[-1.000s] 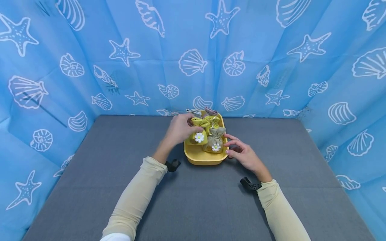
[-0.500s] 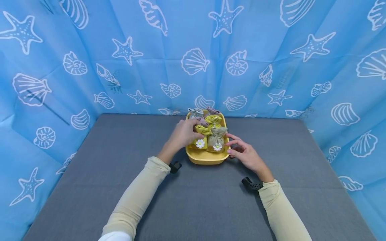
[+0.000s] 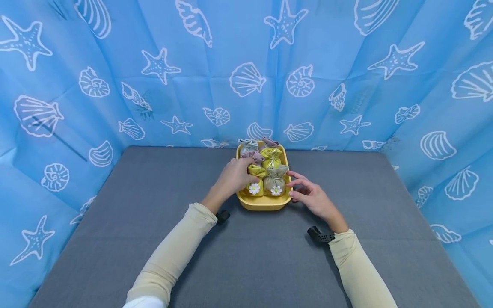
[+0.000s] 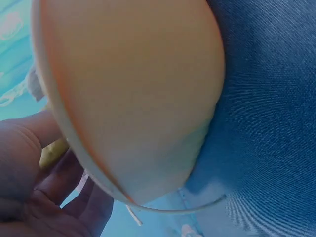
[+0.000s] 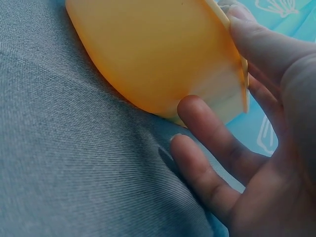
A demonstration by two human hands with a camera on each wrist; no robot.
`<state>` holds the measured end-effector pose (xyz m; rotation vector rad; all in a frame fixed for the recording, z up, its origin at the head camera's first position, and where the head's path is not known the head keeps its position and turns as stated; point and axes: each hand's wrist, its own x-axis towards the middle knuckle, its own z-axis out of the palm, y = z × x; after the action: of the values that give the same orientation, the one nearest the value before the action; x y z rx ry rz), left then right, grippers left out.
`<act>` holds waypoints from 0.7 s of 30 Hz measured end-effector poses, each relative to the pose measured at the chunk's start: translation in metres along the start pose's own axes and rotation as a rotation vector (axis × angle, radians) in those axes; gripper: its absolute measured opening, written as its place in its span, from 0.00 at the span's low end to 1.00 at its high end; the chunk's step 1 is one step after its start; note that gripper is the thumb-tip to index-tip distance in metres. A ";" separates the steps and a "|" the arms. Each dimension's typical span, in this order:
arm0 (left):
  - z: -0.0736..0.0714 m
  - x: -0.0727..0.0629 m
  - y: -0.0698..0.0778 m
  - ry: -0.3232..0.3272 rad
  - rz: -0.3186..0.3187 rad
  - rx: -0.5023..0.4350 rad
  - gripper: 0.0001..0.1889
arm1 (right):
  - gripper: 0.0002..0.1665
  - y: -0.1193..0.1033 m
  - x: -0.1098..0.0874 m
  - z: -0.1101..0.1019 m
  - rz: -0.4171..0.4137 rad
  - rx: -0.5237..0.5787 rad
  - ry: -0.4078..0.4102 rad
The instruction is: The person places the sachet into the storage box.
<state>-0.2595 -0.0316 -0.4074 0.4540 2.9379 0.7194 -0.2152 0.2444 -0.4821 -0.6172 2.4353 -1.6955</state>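
Note:
A yellow tray (image 3: 265, 207) with rounded corners stands near the back of the table, holding several small drawstring pouches. My left hand (image 3: 231, 177) reaches over its left rim and grips a yellow pouch (image 3: 257, 172) with a white daisy, at the front left. Beside that sits a grey-beige pouch (image 3: 275, 175), also with a daisy. My right hand (image 3: 313, 200) holds the right rim, its thumb at the edge in the right wrist view and two fingers spread below. In the left wrist view the tray wall hides most of the gripped pouch.
Behind these sit another yellow pouch (image 3: 271, 157), a mauve pouch (image 3: 252, 156), a pale grey pouch (image 3: 248, 145) and a further mauve pouch (image 3: 270, 142). A dark grey cloth covers the table (image 3: 262, 256). A blue shell-print curtain (image 3: 215, 64) hangs just behind the tray.
My left hand has lowered the yellow pouch toward the front and set it level beside the grey-beige one, uncovering the mauve pouch behind. My right hand has stayed at the rim.

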 end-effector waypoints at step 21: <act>-0.039 -0.015 -0.047 0.556 0.185 -0.054 0.19 | 0.18 -0.037 0.016 -0.006 -0.105 -0.335 0.208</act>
<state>-0.2638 -0.0932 -0.3946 0.6137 3.4017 1.1021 -0.2214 0.2326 -0.4438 -0.6428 2.9176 -1.4604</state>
